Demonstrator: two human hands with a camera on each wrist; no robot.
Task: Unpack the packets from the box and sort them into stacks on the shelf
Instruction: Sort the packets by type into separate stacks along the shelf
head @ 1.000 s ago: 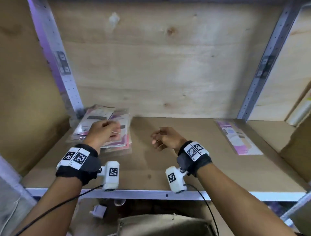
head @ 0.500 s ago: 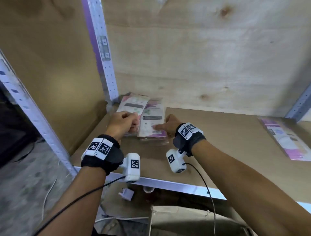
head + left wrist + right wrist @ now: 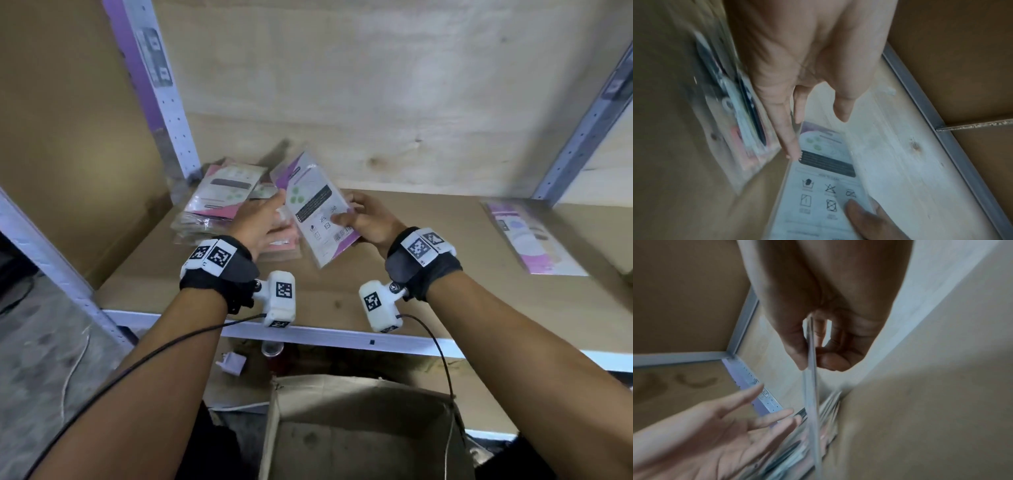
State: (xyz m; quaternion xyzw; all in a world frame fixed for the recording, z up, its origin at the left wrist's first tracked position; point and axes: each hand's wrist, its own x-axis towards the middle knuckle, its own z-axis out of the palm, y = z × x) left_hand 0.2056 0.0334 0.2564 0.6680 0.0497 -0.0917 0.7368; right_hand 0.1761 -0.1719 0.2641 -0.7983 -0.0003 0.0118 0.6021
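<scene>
My right hand (image 3: 356, 219) pinches a flat white and purple packet (image 3: 313, 205) by its edge and holds it tilted above the shelf (image 3: 445, 291). Its printed back faces me in the left wrist view (image 3: 826, 186); the right wrist view shows the packet (image 3: 812, 386) edge-on between thumb and fingers. My left hand (image 3: 263, 216) is spread with straight fingers, a fingertip (image 3: 793, 151) touching the packet's left edge. Under that hand a stack of packets (image 3: 219, 202) lies in the shelf's back left corner. A single packet (image 3: 531, 236) lies at the right.
An open cardboard box (image 3: 359, 428) stands below the shelf's front rail (image 3: 342, 337). Perforated metal uprights (image 3: 161, 96) frame the bay, with a plywood back wall behind. A small white plug (image 3: 233, 363) lies under the shelf.
My right hand has lifted one packet off the left stack and tilted it up. My left hand has opened and moved off the stack to the packet's edge. The head view has tipped downward.
</scene>
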